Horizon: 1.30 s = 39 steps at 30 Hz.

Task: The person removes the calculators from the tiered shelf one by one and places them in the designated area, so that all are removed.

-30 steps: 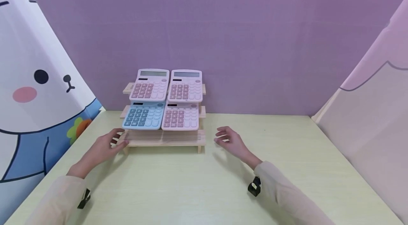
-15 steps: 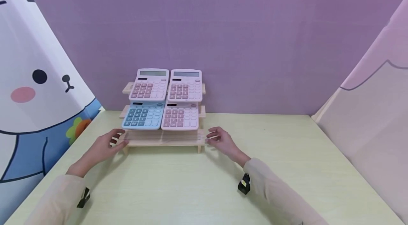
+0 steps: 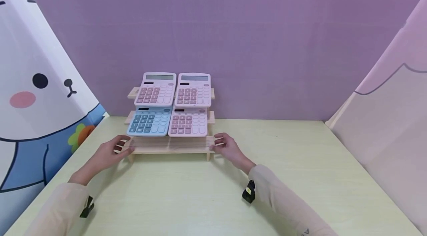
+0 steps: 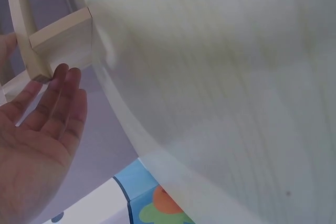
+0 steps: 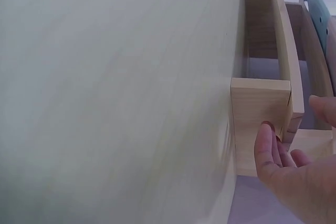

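A stepped wooden rack (image 3: 166, 151) stands on the table, with several calculators leaning on its two upper tiers. A blue calculator (image 3: 150, 121) lies beside a pink calculator (image 3: 188, 122) on the middle tier. Behind them are two more pink ones. My left hand (image 3: 108, 153) grips the left end of the lowest shelf. In the left wrist view its fingers (image 4: 60, 100) reach beneath the board, thumb on the opposite side. At the other end, my right hand (image 3: 230, 150) holds the shelf, with fingertips (image 5: 266, 135) under the board and thumb above.
The pale wooden table (image 3: 186, 199) extends in front of the rack and to its right. A purple cloth wall (image 3: 267, 43) rises behind. Printed cartoon cloth (image 3: 50, 61) hangs at the left, and a pinkish-white cloth (image 3: 393, 128) at the right.
My right hand has moved left from beside the rack to the right end of its lowest shelf. My left hand stays at the left end. The calculators have not moved.
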Tool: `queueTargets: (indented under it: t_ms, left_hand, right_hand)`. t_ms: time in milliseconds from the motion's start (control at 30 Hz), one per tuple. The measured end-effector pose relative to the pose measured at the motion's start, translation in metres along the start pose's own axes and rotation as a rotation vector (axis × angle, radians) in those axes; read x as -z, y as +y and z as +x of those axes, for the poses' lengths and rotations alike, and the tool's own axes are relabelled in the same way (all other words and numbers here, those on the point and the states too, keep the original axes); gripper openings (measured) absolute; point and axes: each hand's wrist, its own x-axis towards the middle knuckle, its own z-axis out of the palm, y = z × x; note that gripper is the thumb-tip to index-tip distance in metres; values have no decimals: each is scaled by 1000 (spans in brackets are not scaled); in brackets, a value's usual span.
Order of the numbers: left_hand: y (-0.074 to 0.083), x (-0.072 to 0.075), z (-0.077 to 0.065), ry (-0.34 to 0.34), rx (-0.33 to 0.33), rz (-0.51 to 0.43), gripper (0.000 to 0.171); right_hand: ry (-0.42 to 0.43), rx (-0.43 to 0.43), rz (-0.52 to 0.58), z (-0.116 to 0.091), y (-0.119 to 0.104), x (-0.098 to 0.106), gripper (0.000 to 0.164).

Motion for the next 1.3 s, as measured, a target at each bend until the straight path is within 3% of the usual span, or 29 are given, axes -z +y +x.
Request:
queueTargets:
  t_ms: [500,1300]
  left_hand:
    - [0,3,0,-28,47,-48,65]
    - [-3,3,5,-60,125,-169,70]
  right_hand:
    - [-46,-57,134,7,4,-2,53]
    - [-12,-56,144,5,0,-5,49]
